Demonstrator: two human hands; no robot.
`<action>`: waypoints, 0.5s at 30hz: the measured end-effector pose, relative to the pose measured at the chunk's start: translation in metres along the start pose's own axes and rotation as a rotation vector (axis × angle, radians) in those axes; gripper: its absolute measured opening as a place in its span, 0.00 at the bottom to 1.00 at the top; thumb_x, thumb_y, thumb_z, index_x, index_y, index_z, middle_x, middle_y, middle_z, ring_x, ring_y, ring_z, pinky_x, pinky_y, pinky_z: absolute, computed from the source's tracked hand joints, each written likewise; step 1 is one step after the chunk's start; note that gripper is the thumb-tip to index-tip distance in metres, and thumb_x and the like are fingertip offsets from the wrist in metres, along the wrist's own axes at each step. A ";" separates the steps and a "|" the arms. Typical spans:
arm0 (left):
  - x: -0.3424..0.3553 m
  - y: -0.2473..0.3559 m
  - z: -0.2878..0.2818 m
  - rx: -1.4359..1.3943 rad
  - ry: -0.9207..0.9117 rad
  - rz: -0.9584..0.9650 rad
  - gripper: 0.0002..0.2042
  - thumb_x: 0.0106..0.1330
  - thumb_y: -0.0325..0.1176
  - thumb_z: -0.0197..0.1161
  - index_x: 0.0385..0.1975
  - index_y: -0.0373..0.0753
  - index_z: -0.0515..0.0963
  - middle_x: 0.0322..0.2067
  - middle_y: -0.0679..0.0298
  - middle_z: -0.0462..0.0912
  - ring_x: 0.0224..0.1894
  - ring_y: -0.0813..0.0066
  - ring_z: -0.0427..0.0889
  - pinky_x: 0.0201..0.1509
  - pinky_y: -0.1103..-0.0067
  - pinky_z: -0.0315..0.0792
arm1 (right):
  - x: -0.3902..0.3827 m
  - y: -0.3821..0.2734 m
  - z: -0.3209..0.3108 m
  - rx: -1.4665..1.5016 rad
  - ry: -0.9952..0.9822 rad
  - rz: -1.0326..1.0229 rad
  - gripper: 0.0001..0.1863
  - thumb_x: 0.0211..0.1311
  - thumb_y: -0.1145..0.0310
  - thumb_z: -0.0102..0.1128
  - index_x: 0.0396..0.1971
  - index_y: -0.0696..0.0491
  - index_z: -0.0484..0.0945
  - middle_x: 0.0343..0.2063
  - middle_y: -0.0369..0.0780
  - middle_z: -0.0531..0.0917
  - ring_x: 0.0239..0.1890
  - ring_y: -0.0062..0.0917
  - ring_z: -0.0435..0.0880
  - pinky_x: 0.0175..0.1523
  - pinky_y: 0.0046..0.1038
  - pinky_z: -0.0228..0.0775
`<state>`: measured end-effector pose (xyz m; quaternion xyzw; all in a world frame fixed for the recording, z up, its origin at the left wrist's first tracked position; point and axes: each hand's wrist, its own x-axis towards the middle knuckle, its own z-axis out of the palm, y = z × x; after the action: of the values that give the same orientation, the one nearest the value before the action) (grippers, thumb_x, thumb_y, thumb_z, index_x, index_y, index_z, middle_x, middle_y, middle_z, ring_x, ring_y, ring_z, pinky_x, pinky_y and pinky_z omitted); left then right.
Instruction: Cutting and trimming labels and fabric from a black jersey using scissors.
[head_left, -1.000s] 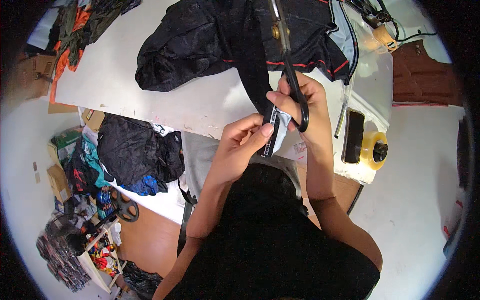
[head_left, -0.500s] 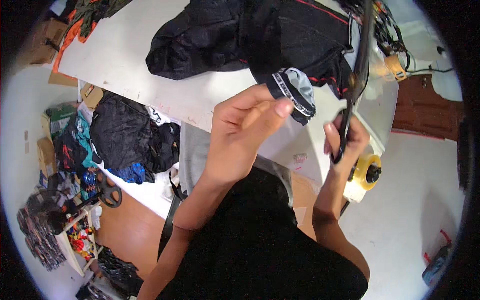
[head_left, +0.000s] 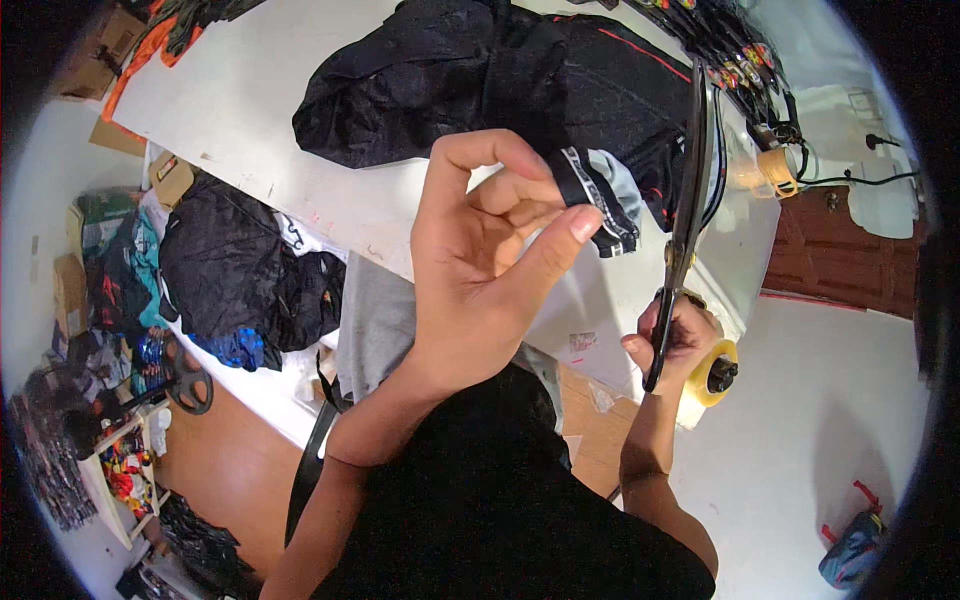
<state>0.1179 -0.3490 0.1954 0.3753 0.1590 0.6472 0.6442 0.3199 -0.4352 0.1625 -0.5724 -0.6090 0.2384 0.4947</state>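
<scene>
Black-and-white fabric with a lettered trim point(head_left: 597, 205), like a cuff or waistband, is at the fingertips of my left hand point(head_left: 480, 265). The thumb overlaps its near edge and the index finger is bent above it; the other fingers' contact is partly hidden. My right hand point(head_left: 682, 335) grips large dark scissors point(head_left: 684, 210) by the handle, blades pointing to the far side. Past both hands a black garment with red piping point(head_left: 590, 75) lies on the white table point(head_left: 230, 110). Whether the trim joins that garment is unclear.
A yellow tape roll point(head_left: 716, 374) sits beside my right wrist. Bunched dark clothing point(head_left: 230, 260) lies on the left, below the table edge. Several packaged items and cables point(head_left: 735, 65) fill the far right corner, near an orange tape ring point(head_left: 775, 173). A brown door point(head_left: 835, 245) stands right.
My right hand and the scissors have come lower and nearer, the blades now more upright. The trimmed fabric has shifted slightly right and down, while my left thumb and index finger have spread apart.
</scene>
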 end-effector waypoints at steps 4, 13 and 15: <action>0.002 0.004 -0.007 0.059 -0.004 0.057 0.11 0.58 0.16 0.59 0.41 0.30 0.72 0.36 0.62 0.78 0.37 0.83 0.77 0.41 0.85 0.70 | -0.006 0.003 -0.008 -0.091 -0.025 -0.058 0.24 0.31 0.55 0.79 0.13 0.54 0.71 0.09 0.31 0.70 0.11 0.13 0.66 0.17 0.16 0.53; 0.010 0.008 0.004 0.116 -0.014 0.056 0.20 0.51 0.11 0.61 0.46 0.29 0.71 0.31 0.63 0.78 0.32 0.83 0.75 0.35 0.87 0.70 | -0.012 -0.003 -0.011 -0.201 -0.046 -0.131 0.27 0.28 0.51 0.79 0.15 0.56 0.73 0.07 0.32 0.68 0.09 0.17 0.65 0.17 0.18 0.54; 0.011 0.007 0.004 0.087 0.018 0.040 0.22 0.50 0.10 0.61 0.48 0.28 0.71 0.34 0.61 0.79 0.35 0.79 0.78 0.39 0.85 0.74 | -0.014 -0.002 -0.012 -0.216 -0.042 -0.126 0.27 0.28 0.51 0.79 0.15 0.56 0.72 0.07 0.32 0.67 0.09 0.17 0.65 0.17 0.18 0.54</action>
<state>0.1169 -0.3407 0.2059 0.4003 0.1854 0.6556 0.6128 0.3279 -0.4520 0.1646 -0.5776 -0.6762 0.1520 0.4313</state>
